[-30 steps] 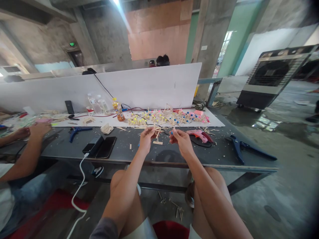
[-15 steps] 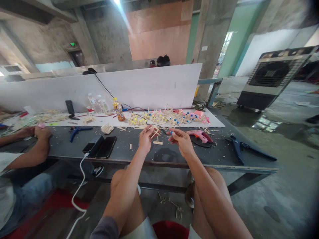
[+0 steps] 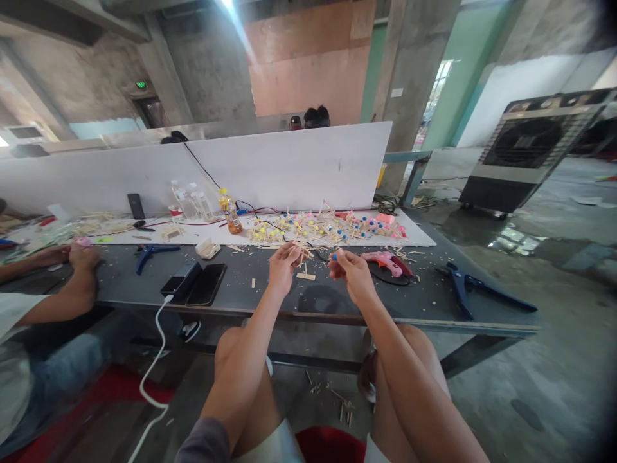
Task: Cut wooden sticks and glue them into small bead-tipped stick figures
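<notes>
My left hand (image 3: 283, 267) is closed on a small frame of thin wooden sticks (image 3: 303, 252), held above the table. Between the fingertips of my right hand (image 3: 351, 270) is a small blue bead-like piece (image 3: 333, 256); its exact kind is too small to make out. The two hands are a short way apart. Below and between them a small T-shaped wooden piece (image 3: 306, 276) rests on the dark table (image 3: 270, 302). Just right of my right hand lies a pink hot glue gun (image 3: 388, 262).
Stick models with yellow, blue and pink pieces (image 3: 328, 226) cover the white board behind. Blue cutters (image 3: 463, 289) lie at right, another blue pair (image 3: 152, 255) at left. A phone (image 3: 206, 285), a power bank (image 3: 180, 283) and a drink bottle (image 3: 230, 212) stand left. A co-worker's hands (image 3: 81, 256) work far left.
My left hand has turned the stick frame, so its crossed sticks now show at another angle. My right hand has shifted slightly right, still pinching the blue piece.
</notes>
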A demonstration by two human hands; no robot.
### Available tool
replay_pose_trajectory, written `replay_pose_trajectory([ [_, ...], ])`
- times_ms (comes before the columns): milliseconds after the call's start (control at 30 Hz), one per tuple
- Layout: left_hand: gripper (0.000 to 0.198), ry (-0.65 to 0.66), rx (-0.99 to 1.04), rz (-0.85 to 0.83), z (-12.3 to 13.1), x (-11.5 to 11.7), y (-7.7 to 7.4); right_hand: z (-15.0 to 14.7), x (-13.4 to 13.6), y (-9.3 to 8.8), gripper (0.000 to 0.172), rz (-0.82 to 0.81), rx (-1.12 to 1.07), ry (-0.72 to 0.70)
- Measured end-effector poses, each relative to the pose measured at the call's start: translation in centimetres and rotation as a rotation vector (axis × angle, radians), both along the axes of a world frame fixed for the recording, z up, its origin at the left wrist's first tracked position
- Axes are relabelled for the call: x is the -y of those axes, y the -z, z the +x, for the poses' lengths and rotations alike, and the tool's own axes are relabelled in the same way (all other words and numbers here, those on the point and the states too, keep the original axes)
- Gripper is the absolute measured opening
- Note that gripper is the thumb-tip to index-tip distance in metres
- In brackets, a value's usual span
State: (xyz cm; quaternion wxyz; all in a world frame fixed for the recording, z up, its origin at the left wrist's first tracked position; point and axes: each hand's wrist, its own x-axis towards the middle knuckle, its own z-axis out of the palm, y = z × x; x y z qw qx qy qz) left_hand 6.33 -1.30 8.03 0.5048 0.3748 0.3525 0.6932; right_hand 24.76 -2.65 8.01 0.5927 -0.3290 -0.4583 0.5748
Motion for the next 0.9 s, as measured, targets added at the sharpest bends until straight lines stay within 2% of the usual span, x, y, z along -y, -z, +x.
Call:
replay_pose_trajectory([
  [100, 0.043, -0.036, -0.09, 0.025, 0.3, 0.4, -0.3, 0.0, 0.0, 0.0, 0.045, 0.02, -0.002, -0.002],
  [200, 0.042, -0.083, -0.15, 0.045, 0.5, 0.6, -0.5, 0.0, -0.1, 0.0, 0.047, -0.028, -0.006, 0.024],
  [367, 0.046, -0.218, -0.257, 0.073, 0.3, 0.0, 0.2, 0.0, -0.1, 0.1, 0.043, 0.004, 0.028, 0.037],
  [433, 0.047, -0.248, -0.291, 0.08, 0.2, -0.2, 0.5, 0.1, -0.1, 0.0, 0.048, 0.017, 0.019, 0.029],
  [567, 0.046, -0.243, -0.317, 0.087, 0.0, -0.3, 0.8, 0.0, 0.1, -0.2, 0.048, -0.035, 0.017, 0.048],
  [667, 0.045, -0.237, -0.318, 0.089, 0.0, -0.2, 0.7, 0.0, 0.1, -0.2, 0.044, -0.01, 0.039, 0.059],
  [900, 0.046, -0.249, -0.313, 0.099, 0.2, 0.0, 0.4, 0.0, 0.0, 0.1, 0.05, -0.045, 0.039, 0.039],
])
